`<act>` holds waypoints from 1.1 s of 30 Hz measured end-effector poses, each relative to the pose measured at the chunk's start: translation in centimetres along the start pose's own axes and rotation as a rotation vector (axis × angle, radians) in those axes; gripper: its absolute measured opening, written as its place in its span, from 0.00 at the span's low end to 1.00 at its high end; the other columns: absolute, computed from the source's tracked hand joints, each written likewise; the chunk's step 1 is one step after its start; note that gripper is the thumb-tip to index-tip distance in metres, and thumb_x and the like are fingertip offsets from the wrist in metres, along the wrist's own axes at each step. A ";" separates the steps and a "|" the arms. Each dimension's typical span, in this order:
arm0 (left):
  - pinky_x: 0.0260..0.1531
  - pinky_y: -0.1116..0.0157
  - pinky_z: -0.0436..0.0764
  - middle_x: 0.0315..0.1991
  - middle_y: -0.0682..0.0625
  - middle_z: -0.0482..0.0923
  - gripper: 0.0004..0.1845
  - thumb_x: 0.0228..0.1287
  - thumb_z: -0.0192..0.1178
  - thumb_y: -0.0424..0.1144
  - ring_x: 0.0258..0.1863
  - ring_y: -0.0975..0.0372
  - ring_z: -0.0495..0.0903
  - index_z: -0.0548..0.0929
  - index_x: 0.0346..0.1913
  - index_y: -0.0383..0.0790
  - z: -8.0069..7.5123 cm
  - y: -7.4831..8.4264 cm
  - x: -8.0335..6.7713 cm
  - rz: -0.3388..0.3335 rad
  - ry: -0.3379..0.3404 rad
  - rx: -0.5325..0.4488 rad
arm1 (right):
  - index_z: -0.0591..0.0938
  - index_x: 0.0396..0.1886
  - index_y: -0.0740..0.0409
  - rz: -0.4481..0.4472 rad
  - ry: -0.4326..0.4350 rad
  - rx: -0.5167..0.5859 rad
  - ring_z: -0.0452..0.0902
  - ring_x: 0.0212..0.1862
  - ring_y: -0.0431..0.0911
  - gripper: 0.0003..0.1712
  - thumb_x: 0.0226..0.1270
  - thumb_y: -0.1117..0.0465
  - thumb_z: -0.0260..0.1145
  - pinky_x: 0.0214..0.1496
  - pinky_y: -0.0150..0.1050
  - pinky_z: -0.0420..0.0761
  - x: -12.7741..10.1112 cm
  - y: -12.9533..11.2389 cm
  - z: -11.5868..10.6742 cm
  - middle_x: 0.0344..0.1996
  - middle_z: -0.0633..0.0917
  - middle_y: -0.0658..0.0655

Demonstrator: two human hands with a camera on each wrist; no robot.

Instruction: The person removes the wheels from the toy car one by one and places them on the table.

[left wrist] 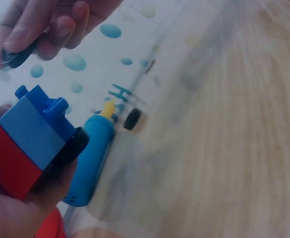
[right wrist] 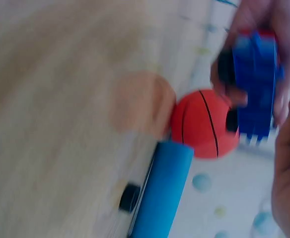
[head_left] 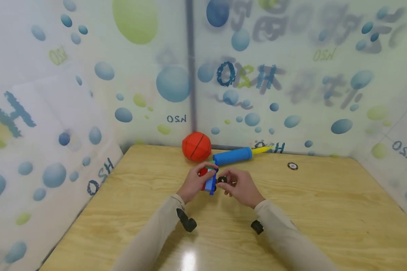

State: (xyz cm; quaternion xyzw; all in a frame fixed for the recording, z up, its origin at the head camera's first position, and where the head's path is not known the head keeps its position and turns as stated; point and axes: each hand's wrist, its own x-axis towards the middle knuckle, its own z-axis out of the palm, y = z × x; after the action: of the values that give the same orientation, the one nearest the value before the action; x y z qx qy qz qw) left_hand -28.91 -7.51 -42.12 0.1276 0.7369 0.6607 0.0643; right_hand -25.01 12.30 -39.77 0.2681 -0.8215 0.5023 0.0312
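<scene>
Here, both forearms in beige sleeves reach forward over the wooden table [head_left: 325, 210] and meet above its middle, well short of the back wall. On the left, the left hand [head_left: 193, 182] is raised off the surface with its fingers curled round a toy block car [head_left: 210, 180], a red and blue brick body with studs and black wheels; its wrist view shows the red part pressed into the palm and one black wheel [left wrist: 73, 146] facing outward. Just to the right, the right hand [head_left: 242, 187] is held up close beside it, thumb and fingertips pinching a small loose black wheel [head_left: 222, 180] next to the blue side of the car, apart from it by a narrow gap in the left wrist view.

Behind the hands lies an orange ball [head_left: 196, 146] against the wall, touching or nearly touching the blue pump [head_left: 232, 156], whose yellow handle [head_left: 261, 150] points right. Farther right sits a small round disc [head_left: 292, 166], too small to identify.

Much of the car is covered by the left fingers, so its full shape is unclear. The right wrist view is badly blurred, and that hand is cut off at the frame edge.
</scene>
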 end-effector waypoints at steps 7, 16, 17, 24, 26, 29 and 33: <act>0.46 0.62 0.87 0.64 0.35 0.74 0.15 0.76 0.55 0.40 0.50 0.48 0.88 0.78 0.58 0.37 -1.1 1.0 -0.3 -0.007 -0.090 -0.088 | 0.82 0.50 0.61 0.099 0.045 0.012 0.83 0.26 0.59 0.16 0.64 0.65 0.72 0.26 0.45 0.84 -0.2 1.8 -3.7 0.28 0.83 0.60; 0.40 0.62 0.88 0.53 0.37 0.83 0.14 0.75 0.57 0.39 0.45 0.50 0.90 0.79 0.56 0.36 -1.5 1.4 -1.0 -0.018 -0.081 -0.099 | 0.81 0.54 0.65 0.220 0.012 -0.141 0.84 0.28 0.56 0.19 0.64 0.67 0.71 0.26 0.45 0.83 -0.3 5.6 -7.2 0.29 0.84 0.60; 0.40 0.61 0.88 0.52 0.38 0.84 0.14 0.75 0.57 0.39 0.44 0.50 0.90 0.79 0.56 0.37 -1.5 1.5 -1.0 -0.016 -0.083 -0.092 | 0.81 0.54 0.66 0.246 0.012 -0.159 0.84 0.28 0.54 0.19 0.64 0.67 0.71 0.26 0.44 0.82 -0.1 6.0 -7.4 0.29 0.84 0.59; 0.42 0.61 0.88 0.57 0.31 0.80 0.13 0.75 0.57 0.39 0.49 0.45 0.88 0.80 0.56 0.38 -1.3 1.5 -1.0 -0.035 -0.092 -0.063 | 0.85 0.50 0.61 0.388 -0.055 -0.267 0.80 0.25 0.43 0.17 0.59 0.68 0.73 0.29 0.36 0.80 1.2 8.5 -7.3 0.28 0.86 0.57; 0.42 0.61 0.88 0.57 0.30 0.80 0.13 0.75 0.57 0.39 0.50 0.43 0.87 0.80 0.56 0.38 -1.2 1.5 -1.0 -0.044 -0.097 -0.057 | 0.86 0.48 0.60 0.404 -0.080 -0.318 0.79 0.26 0.43 0.17 0.58 0.67 0.74 0.32 0.36 0.79 1.3 8.6 -7.3 0.28 0.87 0.57; 0.43 0.61 0.88 0.57 0.30 0.80 0.12 0.75 0.56 0.38 0.51 0.43 0.87 0.80 0.55 0.38 -1.0 1.4 -1.1 -0.044 -0.105 -0.054 | 0.87 0.48 0.59 0.425 -0.101 -0.368 0.80 0.28 0.43 0.17 0.57 0.66 0.75 0.35 0.37 0.79 1.4 8.6 -7.4 0.30 0.88 0.57; 0.43 0.59 0.88 0.61 0.30 0.76 0.11 0.75 0.56 0.37 0.50 0.44 0.87 0.80 0.54 0.36 -0.9 1.4 -1.2 -0.033 -0.098 -0.055 | 0.87 0.49 0.58 0.456 -0.135 -0.380 0.80 0.27 0.44 0.18 0.57 0.65 0.75 0.35 0.37 0.79 1.6 8.4 -7.6 0.33 0.89 0.59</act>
State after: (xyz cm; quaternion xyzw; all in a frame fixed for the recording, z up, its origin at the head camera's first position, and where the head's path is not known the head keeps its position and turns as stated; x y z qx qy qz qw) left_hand -27.87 -8.57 -40.68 0.1458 0.7164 0.6725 0.1150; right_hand -32.02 20.99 -42.29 0.0987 -0.9399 0.3150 -0.0874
